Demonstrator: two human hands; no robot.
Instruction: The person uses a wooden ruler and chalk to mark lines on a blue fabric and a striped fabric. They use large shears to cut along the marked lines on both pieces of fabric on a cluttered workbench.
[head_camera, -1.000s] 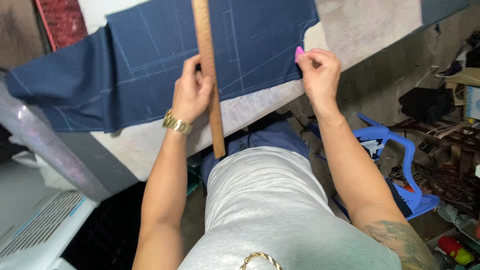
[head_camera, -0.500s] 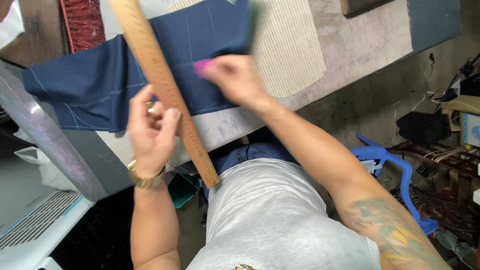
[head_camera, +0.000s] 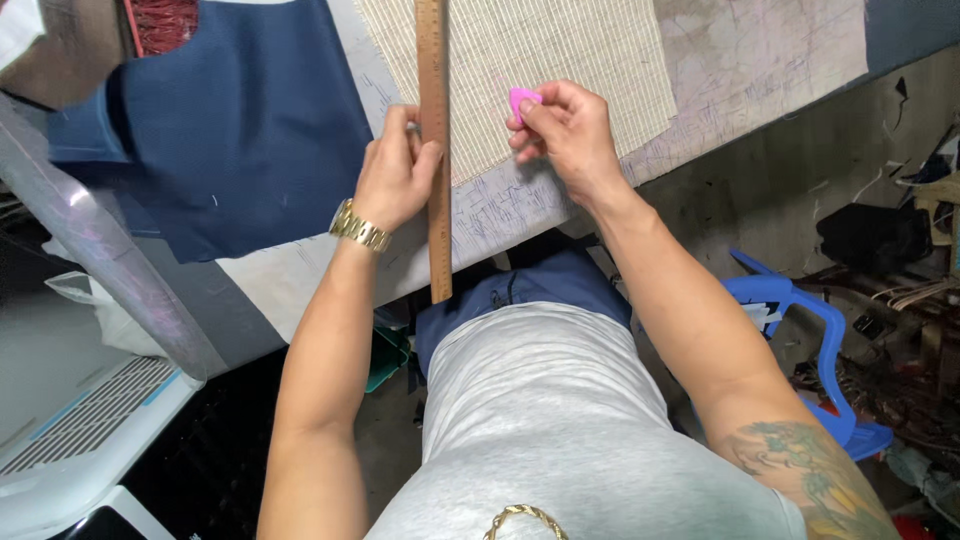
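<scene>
We are viewing the cutting table (head_camera: 700, 130), with navy cloth (head_camera: 240, 140) lying at far left and cream ribbed fabric (head_camera: 540, 60) in the middle. Our left hand (head_camera: 395, 175) is gripping the wooden ruler (head_camera: 433, 150) upright across the table edge; our right hand (head_camera: 560, 135) is pinching pink tailor's chalk (head_camera: 522, 100) just right of it.

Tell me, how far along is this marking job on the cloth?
Looks done: the dark blue fabric piece lies aside at the left, faint chalk lines on it. In hand: the left hand presses the long wooden ruler onto the beige woven cloth; the right hand pinches pink chalk. Left: no fresh line shows there.
</scene>
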